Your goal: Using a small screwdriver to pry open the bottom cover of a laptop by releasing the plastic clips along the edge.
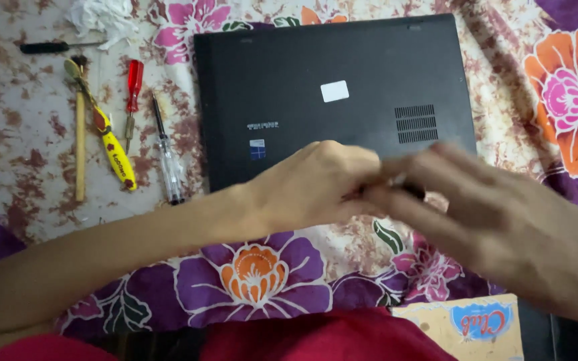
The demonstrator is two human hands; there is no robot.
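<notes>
Working blind: your left hand (309, 184) and right hand (476, 207) meet, blurred, over near edge of upturned black laptop (332, 93) on flowered cloth (255, 267); grip together on small dark item (409, 190), identity unclear; risk: slipping, scratching case.

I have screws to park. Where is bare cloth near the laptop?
Free: cloth right of the laptop, by the orange flower; also the strip between the clear screwdriver and the laptop's left edge. Crowded: the tool row at left, and the near edge, where the left hand and right hand meet.
</notes>
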